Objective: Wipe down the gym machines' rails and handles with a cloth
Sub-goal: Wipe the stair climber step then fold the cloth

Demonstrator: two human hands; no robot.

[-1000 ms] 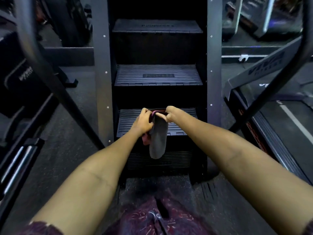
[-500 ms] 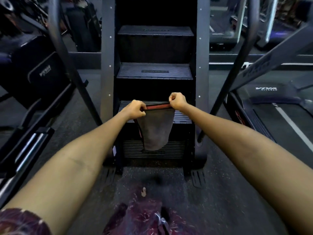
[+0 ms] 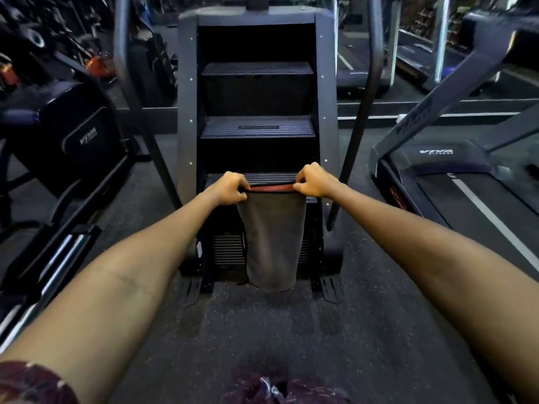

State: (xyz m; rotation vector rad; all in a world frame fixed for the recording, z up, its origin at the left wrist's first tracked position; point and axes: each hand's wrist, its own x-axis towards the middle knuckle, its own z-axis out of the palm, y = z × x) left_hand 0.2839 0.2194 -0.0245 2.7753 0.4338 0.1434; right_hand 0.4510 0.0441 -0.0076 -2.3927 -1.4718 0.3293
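A grey cloth (image 3: pixel 271 240) with a red top edge hangs flat in front of me. My left hand (image 3: pixel 230 189) pinches its upper left corner and my right hand (image 3: pixel 313 182) pinches its upper right corner, so the top edge is pulled taut between them. Behind the cloth stands a dark stair-climber machine (image 3: pixel 256 132) with ribbed steps. Its left handrail (image 3: pixel 125 83) and right handrail (image 3: pixel 367 83) slope up on either side, apart from both hands.
A treadmill (image 3: pixel 455 182) stands to the right and another black machine (image 3: pixel 75 141) to the left. A chrome-trimmed frame (image 3: pixel 43 272) lies low at the left. Speckled rubber floor (image 3: pixel 262 330) stretches between me and the stair-climber. More machines fill the background.
The cloth was bunched between hands held close together; my hands have moved apart and spread it open. The view has backed away from the stair-climber.
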